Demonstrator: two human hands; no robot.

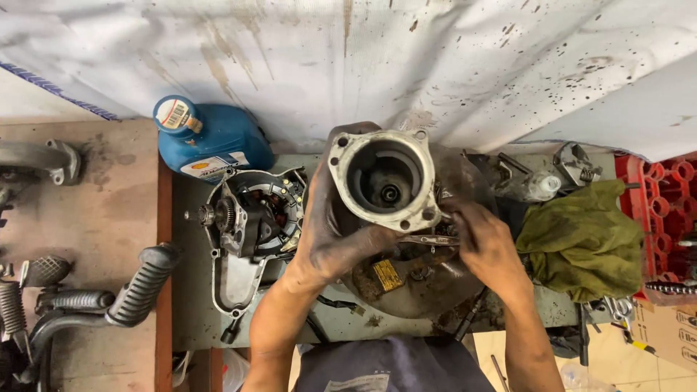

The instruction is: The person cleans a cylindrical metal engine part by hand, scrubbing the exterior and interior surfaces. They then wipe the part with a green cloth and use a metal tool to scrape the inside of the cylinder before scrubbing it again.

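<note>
Grease covers both my hands: my left hand [330, 236] is clamped around the open-mouthed engine casing [385, 178], propped upright mid-table, my right hand [483, 243] pinches a thin wrench [427, 239] just beneath its flange, the stripped side cover [250, 218] left of it.

Oil jug [210, 138] blue, white label; rag [581, 239] olive green; crate [664, 196] red; engine casing [385, 178] dull silver-grey; backdrop sheet [406, 58] white, dark-speckled.
</note>
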